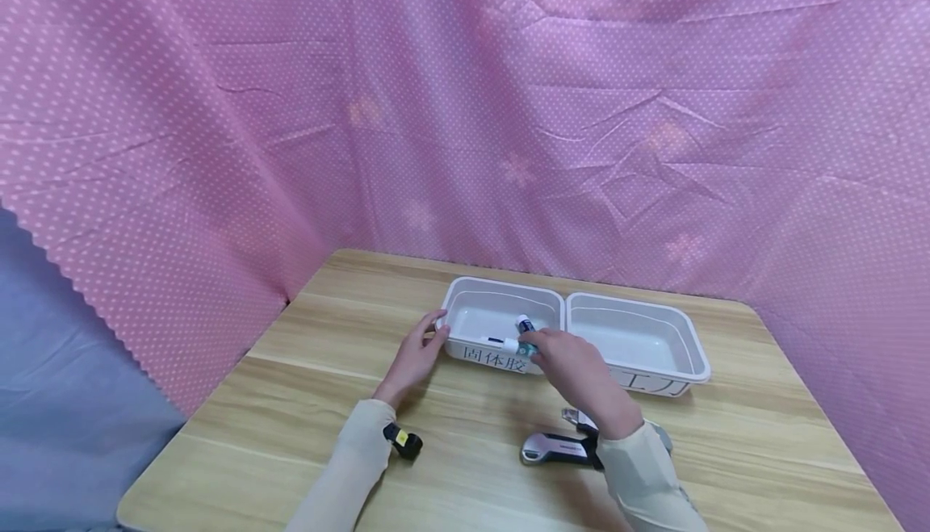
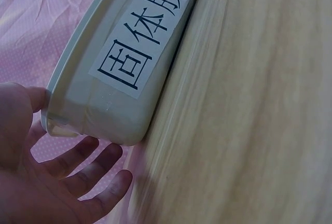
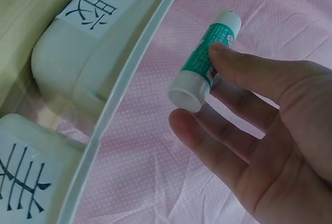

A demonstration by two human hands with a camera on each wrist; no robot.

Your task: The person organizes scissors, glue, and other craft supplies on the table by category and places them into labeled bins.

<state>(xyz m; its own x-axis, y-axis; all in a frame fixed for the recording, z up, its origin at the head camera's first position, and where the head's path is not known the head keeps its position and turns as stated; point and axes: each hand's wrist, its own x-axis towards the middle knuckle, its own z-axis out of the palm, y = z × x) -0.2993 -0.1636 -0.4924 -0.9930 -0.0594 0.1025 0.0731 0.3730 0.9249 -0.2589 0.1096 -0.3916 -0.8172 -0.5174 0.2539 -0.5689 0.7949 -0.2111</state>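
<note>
My right hand point(image 1: 577, 366) pinches a glue stick point(image 3: 207, 55) with a green label and white ends, between thumb and fingers. It holds the stick above the front rim of the left white plastic bin point(image 1: 465, 280). Inside that bin lies a dark blue glue stick point(image 1: 524, 323) with a white cap; another dark and white piece beside the held stick is too small to make out. At the bin's left end, my left hand point(image 1: 417, 354) grips the rim, thumb on top and fingers against the outside, as the left wrist view shows point(image 2: 62, 177).
A second white bin point(image 1: 701, 354) adjoins on the right, both with black-lettered paper labels. Utility knives point(image 1: 559, 449) lie on the wooden table point(image 1: 291, 427) below my right forearm, partly hidden by it. A pink dotted curtain point(image 1: 465, 128) hangs behind the table.
</note>
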